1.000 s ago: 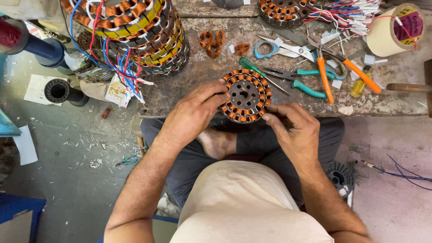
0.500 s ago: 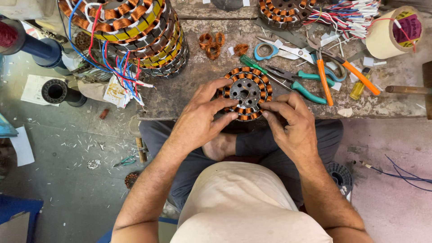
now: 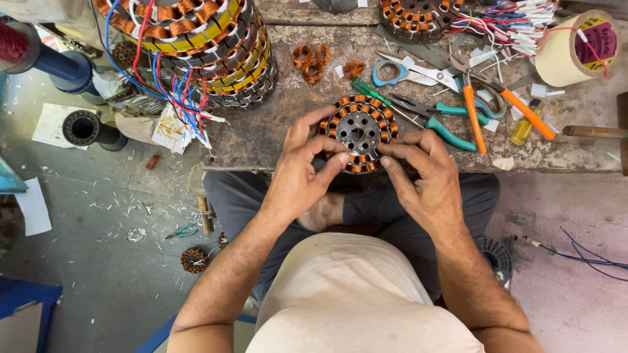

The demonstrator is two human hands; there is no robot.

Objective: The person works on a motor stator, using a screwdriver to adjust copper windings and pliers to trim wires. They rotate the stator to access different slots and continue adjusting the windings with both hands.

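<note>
Copper-wound stator: sitting at the near edge of the stone workbench, just above frame centre, with a perforated grey hub ringed by orange coils.
Left hand: gripping the stator from its 8 o'clock side, thumb pressing on the rim at 6 o'clock, fingers curling over the 9 to 11 o'clock edge.
Right hand: clasping the stator from its 4 o'clock side, index finger and thumb pinching the rim near 5 o'clock.
Head view, bench at 12 o'clock: loose copper coils lying just beyond the stator; blue-handled scissors resting near them.
Head view, bench at 2 o'clock: teal-handled pliers lying just beside the right hand's fingers; orange-handled pliers crossing behind them; tape roll standing at the far corner.
Head view, 10 o'clock: stack of wound stators trailing red and blue wires over the bench edge.
Head view, 7 o'clock: small stator lying on the littered grey floor.
</note>
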